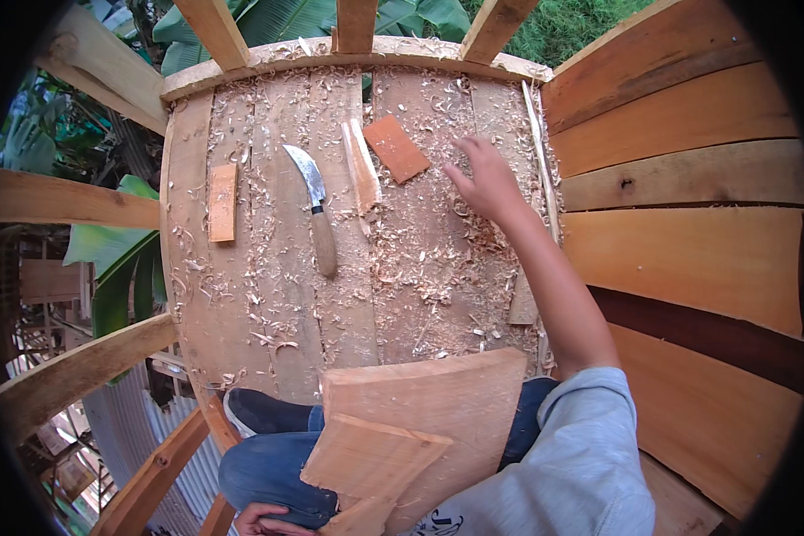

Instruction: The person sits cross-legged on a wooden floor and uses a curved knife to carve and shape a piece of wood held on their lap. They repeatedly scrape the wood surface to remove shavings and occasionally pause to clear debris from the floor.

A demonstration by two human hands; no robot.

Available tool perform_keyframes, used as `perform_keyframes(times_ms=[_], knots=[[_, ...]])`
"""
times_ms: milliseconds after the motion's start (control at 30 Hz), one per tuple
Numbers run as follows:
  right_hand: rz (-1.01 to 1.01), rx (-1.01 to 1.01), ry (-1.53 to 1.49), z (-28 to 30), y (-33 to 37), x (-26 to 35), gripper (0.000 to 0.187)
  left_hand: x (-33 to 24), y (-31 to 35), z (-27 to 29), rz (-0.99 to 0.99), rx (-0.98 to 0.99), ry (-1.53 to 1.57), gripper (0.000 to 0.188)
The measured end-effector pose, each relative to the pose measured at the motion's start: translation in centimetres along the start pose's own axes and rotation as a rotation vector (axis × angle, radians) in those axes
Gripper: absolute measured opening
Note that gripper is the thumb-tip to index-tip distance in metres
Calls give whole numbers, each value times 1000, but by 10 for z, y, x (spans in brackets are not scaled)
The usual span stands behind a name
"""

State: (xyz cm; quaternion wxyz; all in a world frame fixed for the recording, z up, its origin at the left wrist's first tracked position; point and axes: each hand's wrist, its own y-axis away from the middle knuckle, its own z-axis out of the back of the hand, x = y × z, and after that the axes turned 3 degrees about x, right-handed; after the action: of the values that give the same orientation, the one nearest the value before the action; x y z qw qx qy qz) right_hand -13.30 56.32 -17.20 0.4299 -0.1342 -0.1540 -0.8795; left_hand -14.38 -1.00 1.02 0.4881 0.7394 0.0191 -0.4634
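Reaching our right hand [484, 179] out with fingers spread and empty, we hover over the shaving-strewn plank worktop [241, 304], the small reddish-brown wooden rectangle [396, 147] just at its nine o'clock. Our left hand [263, 520], curled at six o'clock, grips nothing we can make out.

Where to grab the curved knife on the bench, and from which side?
Probably by the wooden handle, the near end of the knife: it lies flat among shavings, its curved blade pointing away from the person. Come from above with fingers across the handle's width. The right hand hovers open to its right, over the workbench, so approach from that side.
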Motion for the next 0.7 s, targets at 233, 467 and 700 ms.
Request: perform_keyframes(times_ms=[233,467,700], knots=[[270,36,108,-32,77,-3,75,12,2,8,-35,-23,-47,87],[423,63,129,-47,124,14,107,-12,-3,-8,17,-10,-5,90],[414,9,136,-65,115,38,109,-7,-1,-5,34,5,20,92]])
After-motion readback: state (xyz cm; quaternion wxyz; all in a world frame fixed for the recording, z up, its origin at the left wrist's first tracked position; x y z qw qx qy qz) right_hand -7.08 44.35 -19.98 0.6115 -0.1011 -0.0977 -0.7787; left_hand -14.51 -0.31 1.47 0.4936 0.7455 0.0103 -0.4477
